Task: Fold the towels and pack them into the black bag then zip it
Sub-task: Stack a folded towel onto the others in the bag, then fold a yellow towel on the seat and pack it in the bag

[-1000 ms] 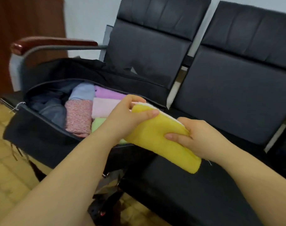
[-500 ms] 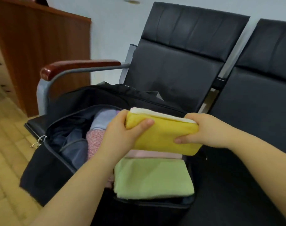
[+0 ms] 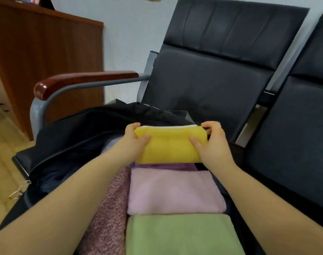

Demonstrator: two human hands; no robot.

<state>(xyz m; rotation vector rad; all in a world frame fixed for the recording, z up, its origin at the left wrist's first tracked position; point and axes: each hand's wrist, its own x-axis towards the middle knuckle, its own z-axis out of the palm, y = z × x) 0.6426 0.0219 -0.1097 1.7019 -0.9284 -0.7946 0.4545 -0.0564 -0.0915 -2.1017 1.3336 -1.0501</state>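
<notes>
A folded yellow towel (image 3: 170, 144) with a white edge is held over the far end of the open black bag (image 3: 68, 137). My left hand (image 3: 134, 139) grips its left end and my right hand (image 3: 211, 144) grips its right end, thumbs on the near face. Inside the bag lie a folded purple towel (image 3: 166, 166), a pale pink towel (image 3: 175, 192), a green towel (image 3: 179, 234) and a speckled pink towel (image 3: 109, 214). Dark blue cloth fills the bag's left part.
The bag rests on a black padded seat (image 3: 208, 85) with a wooden armrest (image 3: 83, 80) on a grey metal frame at the left. A second black seat (image 3: 304, 144) adjoins on the right. A brown wooden cabinet (image 3: 46, 52) stands behind; zipper pulls (image 3: 17, 193) hang at the bag's left.
Both hands carried the yellow towel from the right seat over the bag and turned it level at the bag's far end. The view moved closer over the bag.
</notes>
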